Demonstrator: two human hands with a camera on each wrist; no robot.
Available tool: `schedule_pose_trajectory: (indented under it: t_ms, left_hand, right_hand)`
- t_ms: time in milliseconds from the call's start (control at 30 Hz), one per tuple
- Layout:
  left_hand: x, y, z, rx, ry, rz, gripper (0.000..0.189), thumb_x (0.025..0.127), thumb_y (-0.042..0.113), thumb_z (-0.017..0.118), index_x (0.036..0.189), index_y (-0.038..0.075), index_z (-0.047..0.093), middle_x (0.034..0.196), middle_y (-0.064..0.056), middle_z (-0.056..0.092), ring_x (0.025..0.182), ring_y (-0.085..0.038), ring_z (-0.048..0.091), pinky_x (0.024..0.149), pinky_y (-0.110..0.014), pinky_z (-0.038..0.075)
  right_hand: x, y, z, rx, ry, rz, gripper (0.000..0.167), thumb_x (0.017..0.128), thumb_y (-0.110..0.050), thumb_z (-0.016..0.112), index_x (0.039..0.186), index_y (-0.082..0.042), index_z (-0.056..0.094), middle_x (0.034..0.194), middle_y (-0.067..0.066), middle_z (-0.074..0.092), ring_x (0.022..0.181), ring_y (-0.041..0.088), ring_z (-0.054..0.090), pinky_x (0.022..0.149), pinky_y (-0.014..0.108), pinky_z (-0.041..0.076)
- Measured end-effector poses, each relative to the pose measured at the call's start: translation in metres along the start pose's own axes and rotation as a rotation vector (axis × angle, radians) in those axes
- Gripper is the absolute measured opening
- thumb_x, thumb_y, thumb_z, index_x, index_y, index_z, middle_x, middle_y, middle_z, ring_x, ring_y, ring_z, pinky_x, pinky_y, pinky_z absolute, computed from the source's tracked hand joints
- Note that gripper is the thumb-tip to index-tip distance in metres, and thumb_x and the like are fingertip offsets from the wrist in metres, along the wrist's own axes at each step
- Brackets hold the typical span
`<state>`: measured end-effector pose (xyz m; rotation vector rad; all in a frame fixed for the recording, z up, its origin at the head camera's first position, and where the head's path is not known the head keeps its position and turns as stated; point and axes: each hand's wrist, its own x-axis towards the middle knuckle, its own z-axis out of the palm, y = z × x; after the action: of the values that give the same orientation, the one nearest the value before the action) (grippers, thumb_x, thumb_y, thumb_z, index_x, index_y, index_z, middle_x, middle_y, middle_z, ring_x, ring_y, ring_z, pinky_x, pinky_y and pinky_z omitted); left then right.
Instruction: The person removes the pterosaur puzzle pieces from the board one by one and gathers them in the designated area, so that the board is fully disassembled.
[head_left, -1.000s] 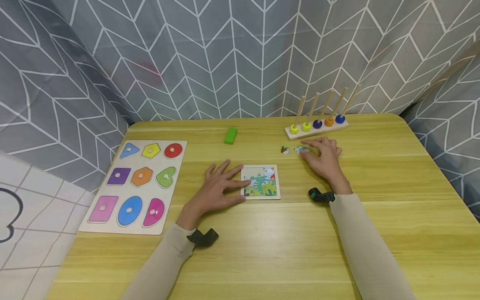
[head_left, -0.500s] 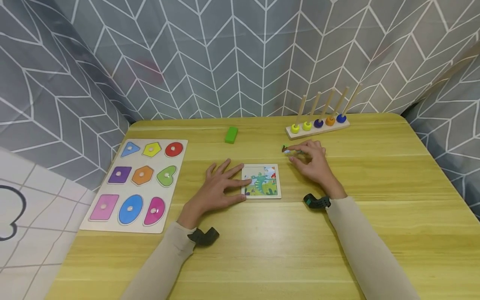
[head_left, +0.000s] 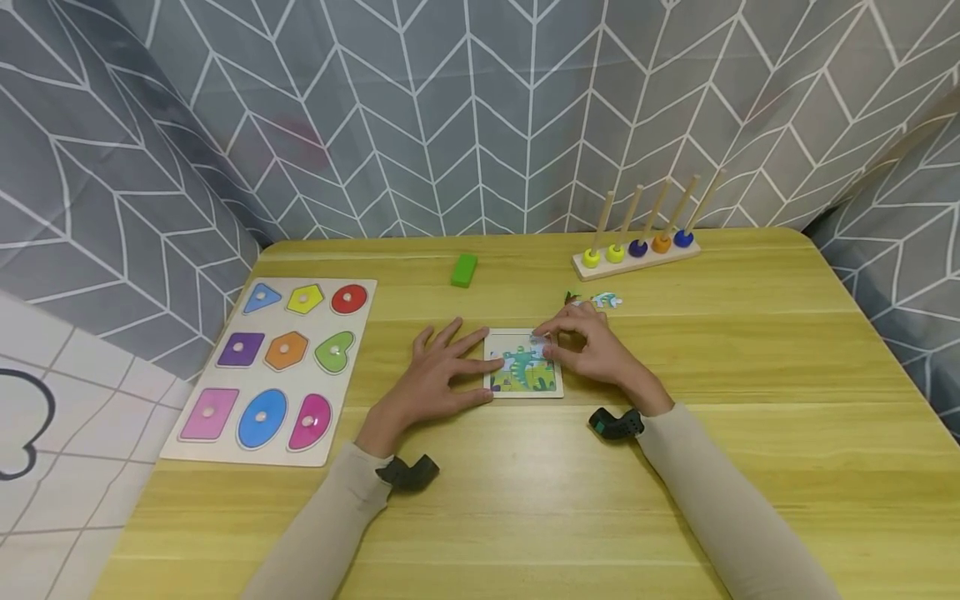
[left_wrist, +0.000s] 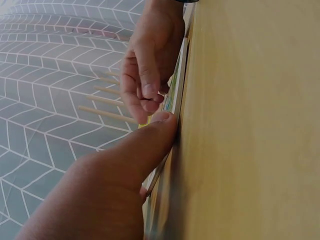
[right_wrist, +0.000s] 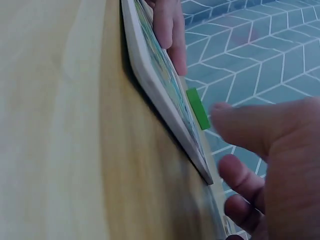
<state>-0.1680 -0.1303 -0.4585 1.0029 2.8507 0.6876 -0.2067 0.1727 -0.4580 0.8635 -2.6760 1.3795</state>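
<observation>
A small square dinosaur jigsaw puzzle (head_left: 519, 372) in a pale frame lies mid-table. My left hand (head_left: 427, 379) has its fingers spread along the puzzle's left side, one fingertip over the picture and the thumb at the lower left corner. Over the puzzle's upper right corner is my right hand (head_left: 596, 346), thumb and index finger bent toward the picture and slightly apart. No piece shows between them in the right wrist view. Behind that hand lie two loose jigsaw pieces, a blue-green piece (head_left: 607, 300) and a reddish-brown and green piece (head_left: 571, 296), the latter partly hidden.
At left lies a shape board (head_left: 339, 321) with several knobbed coloured shapes. A green block (head_left: 463, 271) is near the back edge. A peg stand (head_left: 621, 267) with upright rods and coloured rings stands back right. A patterned curtain (head_left: 375, 125) hangs behind the table.
My right hand has moved left and nearer, from over the loose pieces to the puzzle's upper right corner. Both loose pieces stay on the table. My left hand keeps its place.
</observation>
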Motion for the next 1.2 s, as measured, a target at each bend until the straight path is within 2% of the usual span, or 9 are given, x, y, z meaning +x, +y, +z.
schedule_pose_trajectory:
  t_ms: [233, 533, 800, 1200]
  left_hand:
    - [-0.001, 0.001, 0.000, -0.006, 0.008, 0.006, 0.047, 0.095, 0.056, 0.063, 0.139, 0.040, 0.062, 0.165, 0.003, 0.037, 0.159, -0.037, 0.015, 0.121, -0.067, 0.003]
    - [-0.002, 0.002, 0.000, -0.004, 0.007, 0.001, 0.047, 0.094, 0.055, 0.064, 0.139, 0.040, 0.062, 0.166, 0.003, 0.036, 0.159, -0.038, 0.015, 0.121, -0.067, 0.003]
    - [-0.002, 0.001, 0.000, -0.006, 0.005, 0.001, 0.046, 0.095, 0.056, 0.063, 0.139, 0.040, 0.062, 0.166, 0.004, 0.036, 0.159, -0.037, 0.015, 0.121, -0.067, 0.003]
    - [-0.001, 0.001, 0.000, -0.008, 0.007, 0.002, 0.046, 0.095, 0.056, 0.063, 0.139, 0.040, 0.062, 0.166, 0.004, 0.036, 0.159, -0.037, 0.014, 0.121, -0.068, 0.003]
  right_hand:
    - [-0.001, -0.006, 0.003, -0.125, -0.105, 0.015, 0.026, 0.087, -0.021, 0.080, 0.112, -0.024, 0.078, 0.105, 0.001, 0.061, 0.096, 0.019, 0.036, 0.081, 0.040, 0.016]
    - [0.000, -0.012, 0.004, -0.196, -0.140, 0.011, 0.026, 0.088, -0.021, 0.078, 0.114, -0.024, 0.079, 0.105, 0.001, 0.057, 0.094, 0.019, 0.034, 0.080, 0.040, 0.015]
    - [-0.001, -0.015, 0.004, -0.178, -0.140, 0.003, 0.022, 0.089, -0.019, 0.078, 0.111, -0.023, 0.078, 0.106, 0.003, 0.056, 0.097, 0.021, 0.037, 0.080, 0.040, 0.016]
    - [0.001, -0.016, 0.003, -0.151, -0.154, 0.013, 0.022, 0.090, -0.017, 0.077, 0.110, -0.026, 0.077, 0.120, 0.004, 0.060, 0.112, 0.024, 0.042, 0.086, 0.040, 0.021]
